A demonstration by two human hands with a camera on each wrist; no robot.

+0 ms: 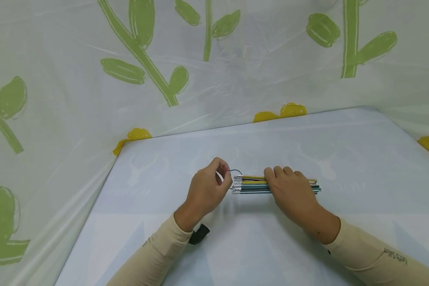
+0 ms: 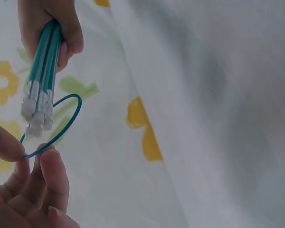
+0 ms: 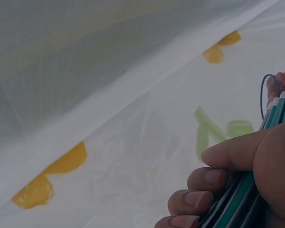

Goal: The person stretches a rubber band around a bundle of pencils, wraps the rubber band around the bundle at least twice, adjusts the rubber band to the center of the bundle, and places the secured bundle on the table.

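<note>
A bundle of pencils (image 1: 252,186), mostly teal with some yellow and dark ones, lies crosswise in my right hand (image 1: 292,192), whose fingers curl round its middle. White erasers in silvery ferrules (image 2: 35,111) point toward my left hand (image 1: 209,186). Between thumb and fingertips the left hand pinches a thin blue elastic band (image 2: 71,121), held as a loop about the eraser ends. In the right wrist view the band (image 3: 261,95) arches beside the erasers, and the right fingers (image 3: 194,202) wrap the pencils (image 3: 242,199) from below.
Beneath the hands is a table with a pale blue and white cover (image 1: 257,246). A small black object (image 1: 199,234) shows beside the left sleeve. Behind the table hangs a white sheet (image 1: 236,87) printed with green leaves and yellow flowers.
</note>
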